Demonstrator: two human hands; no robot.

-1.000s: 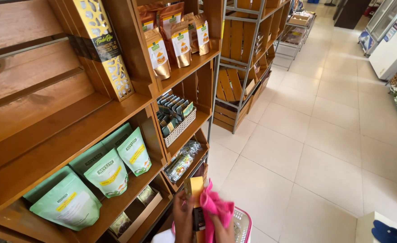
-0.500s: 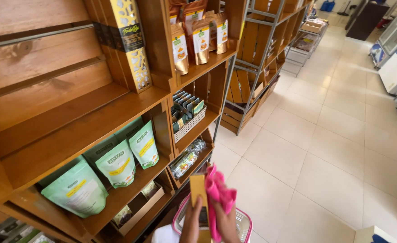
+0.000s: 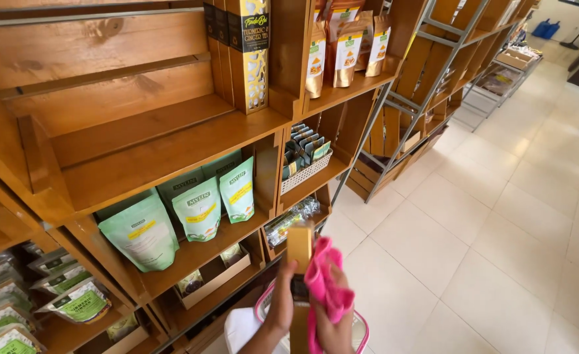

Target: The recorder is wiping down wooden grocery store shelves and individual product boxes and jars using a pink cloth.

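Both hands meet low in front of the wooden shelving (image 3: pixel 171 141), where a person stands a tall, narrow yellow-and-black box (image 3: pixel 299 275) upright, its long axis vertical and its top pointing toward the shelves above. Largest of all, the shelving rises to the left of the box, with a run of bare board at its upper level and a row of matching tall boxes (image 3: pixel 247 49) standing well above and left of the held one. Below those, green pouches (image 3: pixel 198 206) stand on a lower shelf just left of the box, and a white basket of small packets (image 3: pixel 306 164) sits above it. Under the box shows the rim of a pink shopping basket (image 3: pixel 361 331). The left hand (image 3: pixel 280 305) is wrapped round the box's left edge; the right hand (image 3: pixel 334 328), equally near, is closed on a pink cloth (image 3: pixel 325 282) that presses against the box's right side. Pale floor tiles (image 3: pixel 486 236) stretch away to the right of the box.
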